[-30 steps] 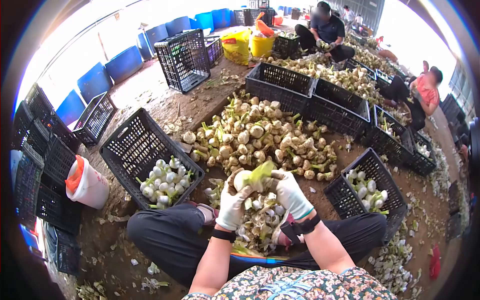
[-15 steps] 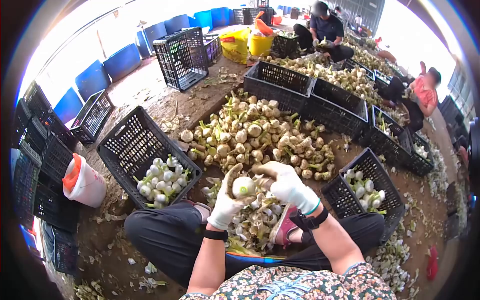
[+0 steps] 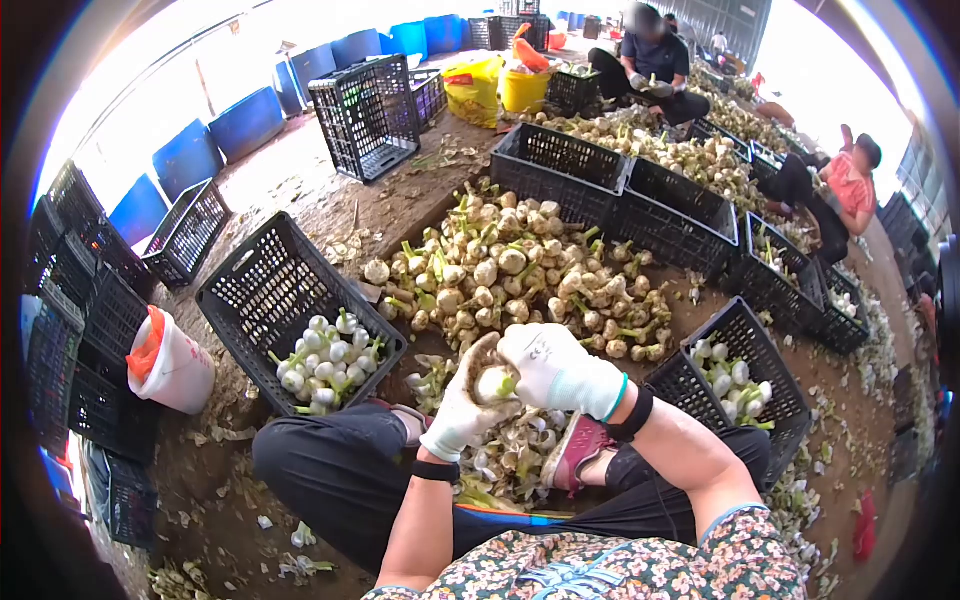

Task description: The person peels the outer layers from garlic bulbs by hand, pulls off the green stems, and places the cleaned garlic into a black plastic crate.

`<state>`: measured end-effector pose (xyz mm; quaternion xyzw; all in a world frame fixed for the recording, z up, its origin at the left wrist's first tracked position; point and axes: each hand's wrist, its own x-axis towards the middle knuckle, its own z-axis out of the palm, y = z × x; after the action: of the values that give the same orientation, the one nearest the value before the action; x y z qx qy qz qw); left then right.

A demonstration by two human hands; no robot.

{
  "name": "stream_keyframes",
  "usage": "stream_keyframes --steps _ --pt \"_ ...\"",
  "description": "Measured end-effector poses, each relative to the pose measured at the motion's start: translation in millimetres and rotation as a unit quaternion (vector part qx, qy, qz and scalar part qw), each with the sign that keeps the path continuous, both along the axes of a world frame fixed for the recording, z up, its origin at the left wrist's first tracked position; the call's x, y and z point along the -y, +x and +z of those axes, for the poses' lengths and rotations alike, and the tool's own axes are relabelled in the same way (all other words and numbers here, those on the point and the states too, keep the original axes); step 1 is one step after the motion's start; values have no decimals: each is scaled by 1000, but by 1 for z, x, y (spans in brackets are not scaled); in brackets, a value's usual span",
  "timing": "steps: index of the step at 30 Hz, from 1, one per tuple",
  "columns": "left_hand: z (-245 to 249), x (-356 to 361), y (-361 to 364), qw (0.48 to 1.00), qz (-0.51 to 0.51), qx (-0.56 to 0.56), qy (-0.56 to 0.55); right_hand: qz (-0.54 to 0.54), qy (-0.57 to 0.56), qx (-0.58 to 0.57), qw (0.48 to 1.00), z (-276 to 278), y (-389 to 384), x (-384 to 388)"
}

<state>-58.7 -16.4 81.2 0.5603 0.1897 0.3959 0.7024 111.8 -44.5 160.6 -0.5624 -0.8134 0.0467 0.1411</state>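
A white garlic bulb (image 3: 493, 384), its green cut stem end facing right, is held in my left hand (image 3: 462, 412). That gloved hand is closed, its dirt-stained thumb and fingers curled round the bulb. My right hand (image 3: 552, 368), gloved in white with a teal cuff, is closed against the upper side of the same bulb. Its fingertips are partly hidden behind the back of the glove. Below both hands lie loose garlic skins (image 3: 520, 450) between my legs. Just beyond them spreads a heap of unpeeled garlic (image 3: 510, 260) with brown skins.
Tilted black crates with cleaned bulbs stand on my left (image 3: 270, 270) and right (image 3: 790, 400). A white bucket (image 3: 175, 375) sits further left. More black crates (image 3: 680, 225) line the heap's far side. Two co-workers (image 3: 655, 60) (image 3: 850, 190) sit beyond.
My right hand has come in from the right, closing its spread fingers onto the bulb. The bulb has turned so its green end now faces right instead of toward me.
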Motion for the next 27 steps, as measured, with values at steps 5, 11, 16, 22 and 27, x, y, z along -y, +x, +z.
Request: stream_keyframes --steps 5,11,16,22,27 --pt "-8 -2 13 973 189 94 -96 -100 64 -179 977 -23 2 4" --pt "-25 3 18 956 253 93 -115 -167 83 -199 962 -53 -6 4" --pt "-27 -7 14 924 154 253 -241 -274 89 -191 939 -87 36 -9" --pt "-31 -19 10 893 88 329 -294 -303 -85 -408 857 -172 73 14" --pt "-74 4 48 987 63 31 -147 -184 -248 -932 190 -171 35 26"
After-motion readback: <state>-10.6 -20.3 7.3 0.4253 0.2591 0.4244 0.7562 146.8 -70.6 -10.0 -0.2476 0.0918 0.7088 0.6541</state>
